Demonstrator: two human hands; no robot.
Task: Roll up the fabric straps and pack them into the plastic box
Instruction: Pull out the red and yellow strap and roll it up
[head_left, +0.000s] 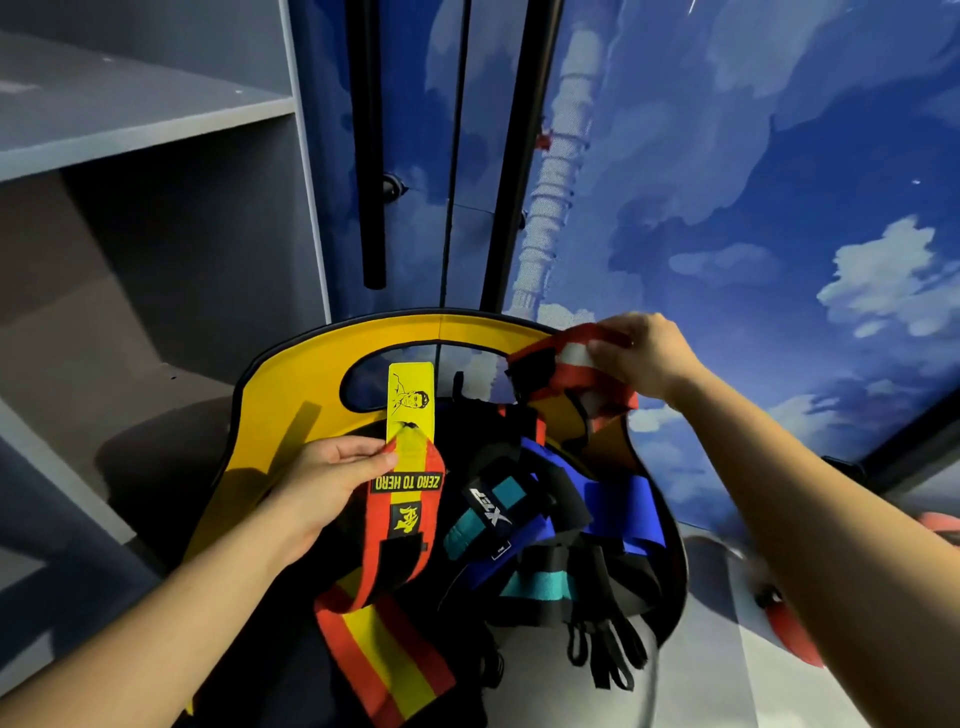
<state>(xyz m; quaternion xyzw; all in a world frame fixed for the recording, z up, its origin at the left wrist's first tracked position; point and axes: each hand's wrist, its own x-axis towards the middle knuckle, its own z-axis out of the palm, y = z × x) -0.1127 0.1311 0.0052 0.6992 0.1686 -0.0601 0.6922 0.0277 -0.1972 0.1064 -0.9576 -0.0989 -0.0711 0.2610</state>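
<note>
Lying nearest the camera, a red and yellow striped strap trails off the front of a yellow-backed chair and runs up the seat toward the left hand. That hand pinches the strap just below its yellow tab, thumb on top and fingers curled beneath; black lettering on the band reads "ZERO TO HERO". Beside it on the seat sits a loose pile: a black and teal strap marked with a white logo, a blue strap partly under it, and black loops hanging over the seat's front edge. None of these is rolled.

Farther back, at the chair's upper right edge, the right hand grips a second red strap with a white patch, fingers curled round it and lifting it clear of the pile. How that strap continues below the hand is hard to follow; it seems to drop into the heap.

Behind the chair stand grey shelves on the left and a wall painted with blue sky and clouds.
</note>
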